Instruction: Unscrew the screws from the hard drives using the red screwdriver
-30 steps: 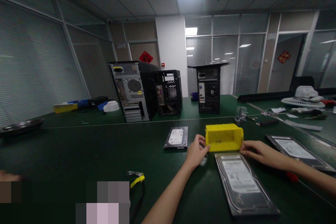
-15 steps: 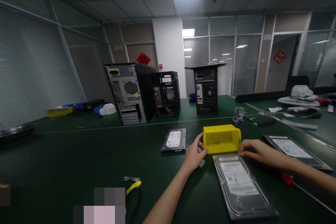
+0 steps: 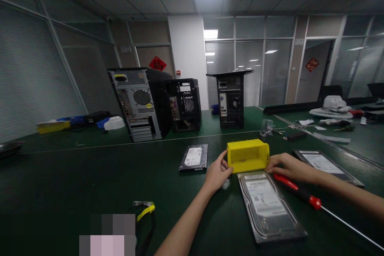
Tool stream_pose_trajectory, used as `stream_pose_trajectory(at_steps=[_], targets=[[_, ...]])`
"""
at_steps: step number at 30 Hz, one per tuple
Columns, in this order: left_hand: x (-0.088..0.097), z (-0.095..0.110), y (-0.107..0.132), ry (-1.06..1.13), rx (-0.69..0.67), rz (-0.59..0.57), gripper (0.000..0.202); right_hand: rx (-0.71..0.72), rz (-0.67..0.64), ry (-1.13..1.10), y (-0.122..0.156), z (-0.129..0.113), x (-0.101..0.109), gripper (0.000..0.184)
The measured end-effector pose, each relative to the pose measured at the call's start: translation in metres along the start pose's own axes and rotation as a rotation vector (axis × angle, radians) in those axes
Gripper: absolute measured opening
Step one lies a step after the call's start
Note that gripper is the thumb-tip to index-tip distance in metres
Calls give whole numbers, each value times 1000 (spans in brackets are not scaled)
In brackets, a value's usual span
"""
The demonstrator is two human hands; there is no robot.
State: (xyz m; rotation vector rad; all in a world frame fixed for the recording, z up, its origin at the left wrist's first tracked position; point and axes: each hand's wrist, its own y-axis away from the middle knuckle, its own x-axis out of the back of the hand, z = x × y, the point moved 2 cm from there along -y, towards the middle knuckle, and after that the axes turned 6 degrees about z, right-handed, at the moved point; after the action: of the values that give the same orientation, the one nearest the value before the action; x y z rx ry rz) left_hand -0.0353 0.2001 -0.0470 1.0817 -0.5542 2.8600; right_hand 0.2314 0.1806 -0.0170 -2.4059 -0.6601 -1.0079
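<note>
Holding the yellow bin (image 3: pixel 253 153) between both hands at the green worktop (image 3: pixel 90 180), just beyond the large hard drive (image 3: pixel 268 208), and opening toward the wearer; showing too little underneath to tell resting from slightly lifting. Pinching the bin's left end with the left hand (image 3: pixel 217 174), setting thumb low at the front and fingers along the side. Gripping the lower right corner with the right hand (image 3: pixel 285 166), curling its fingers inward and partly hiding the tips. Showing something tiny inside, too small to identify, so possibly risking a spill through the open side if tipping forward. Sitting close to the drive's far edge, likely risking a scrape or nudge if slipping nearer. Having a red-and-black screwdriver (image 3: pixel 313 201) between drive and right forearm, perhaps risking a roll if brushing it. Having a small hard drive (image 3: pixel 194 157) near the left hand and another hard drive (image 3: pixel 327 166) beyond the right forearm; facing, farther back, a silver-backed computer case (image 3: pixel 141 106) and a black tower case (image 3: pixel 231 102).
</note>
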Motion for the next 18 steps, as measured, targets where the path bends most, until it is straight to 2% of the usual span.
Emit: stream_pose_trajectory(at_steps=[4,11,18], targets=[[-2,-4,-2,2,-14,3,61,0,11,-3,3,1,0,26],[-1,-3,-2,9,-3,-4,59,-155,113,-67,4,9,-7,28],[0,0,0,-2,-10,-3,58,-175,149,-61,3,9,-11,28]])
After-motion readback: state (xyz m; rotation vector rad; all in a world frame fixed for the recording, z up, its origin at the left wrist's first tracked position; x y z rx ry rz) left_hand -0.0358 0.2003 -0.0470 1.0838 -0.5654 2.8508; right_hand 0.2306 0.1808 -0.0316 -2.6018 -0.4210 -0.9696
